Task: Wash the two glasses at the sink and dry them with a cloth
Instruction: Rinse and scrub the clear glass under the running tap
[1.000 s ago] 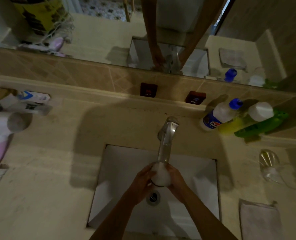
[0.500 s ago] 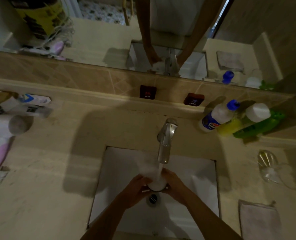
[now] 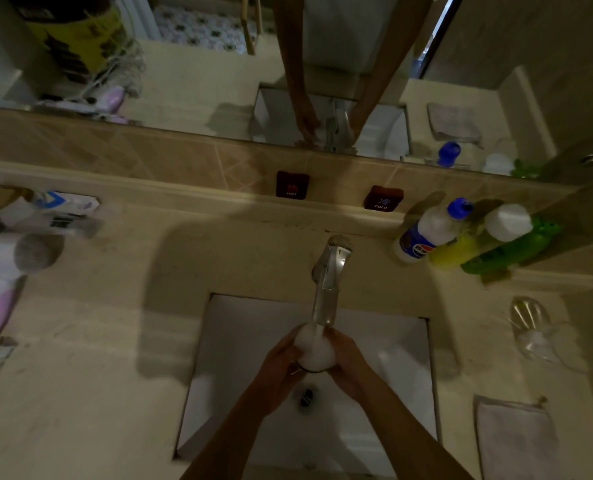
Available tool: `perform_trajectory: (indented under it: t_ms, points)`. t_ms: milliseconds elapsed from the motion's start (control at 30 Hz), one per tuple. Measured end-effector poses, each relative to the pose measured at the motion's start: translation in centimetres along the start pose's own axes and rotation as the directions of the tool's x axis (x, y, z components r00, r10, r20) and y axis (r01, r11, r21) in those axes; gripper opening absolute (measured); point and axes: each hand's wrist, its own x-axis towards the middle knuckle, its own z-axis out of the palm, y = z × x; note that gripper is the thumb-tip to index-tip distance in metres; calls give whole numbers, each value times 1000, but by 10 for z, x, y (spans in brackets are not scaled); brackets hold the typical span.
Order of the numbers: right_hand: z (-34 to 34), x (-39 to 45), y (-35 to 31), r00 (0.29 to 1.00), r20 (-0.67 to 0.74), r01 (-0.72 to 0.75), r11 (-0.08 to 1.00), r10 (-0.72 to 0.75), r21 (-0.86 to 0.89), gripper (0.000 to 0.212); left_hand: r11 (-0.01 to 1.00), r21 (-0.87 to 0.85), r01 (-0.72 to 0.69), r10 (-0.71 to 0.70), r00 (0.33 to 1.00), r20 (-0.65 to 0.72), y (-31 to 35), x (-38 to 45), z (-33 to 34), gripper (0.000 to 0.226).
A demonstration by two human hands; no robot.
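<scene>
Your left hand and right hand wrap round one glass from either side, holding it over the sink right under the tap, foamy water filling it. The second glass lies on the table to the right, with the cloth just nearer you

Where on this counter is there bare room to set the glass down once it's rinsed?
Bare counter lies left of the sink, below the hairdryer. A smaller patch sits right of the sink, between the second glass and the cloth. The back right corner is crowded with bottles.
</scene>
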Motion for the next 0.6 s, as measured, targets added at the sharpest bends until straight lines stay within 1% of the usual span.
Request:
perform_trajectory:
  t_ms: [33,100,133,200,267,333,367,400,433,467,500,533,600]
  points:
    - [3,-1,3,1000,-1,13,1000,-13,0,18,999,-34,-4,3,1000,-11,-1,-2,-1,38]
    - [1,-7,8,1000,9,-26,999,26,25,22,997,-78,8,-8,1000,3,-7,-7,-8,45]
    - [-3,-8,9,998,6,-57,998,57,28,26,997,-77,26,-25,1000,18,-11,-8,-11,47]
    - [-12,-6,10,995,-9,-95,995,95,18,31,998,-41,49,-47,998,34,-14,-9,-12,42]
    - [-10,-3,9,997,-35,-68,997,69,31,29,999,-29,20,-18,999,45,-14,-8,-7,41]
    - [-2,-2,12,998,-62,-15,1000,16,18,19,998,-67,-15,17,999,39,-13,-8,-3,42]
    - [1,-2,14,997,-70,-12,1000,13,16,16,996,-91,-26,29,999,34,-12,-9,-2,45]
    - [2,-4,16,997,-70,-25,1000,27,18,15,994,-103,-30,33,999,28,-12,-12,-3,54]
    - [0,-8,16,998,-42,-45,999,46,15,14,993,-116,-12,17,999,39,-13,-14,-6,65]
    - [-4,-11,17,998,2,-58,998,58,10,17,992,-129,12,-5,998,57,-16,-15,-11,73]
    - [-9,-11,18,997,38,-70,998,70,2,23,989,-149,28,-18,998,68,-16,-16,-12,75]
    - [-12,-9,16,995,52,-80,997,81,-4,28,989,-142,33,-24,998,62,-16,-16,-12,72]
    - [-9,-7,11,997,32,-74,997,74,3,30,996,-93,16,-12,999,46,-14,-17,-8,53]
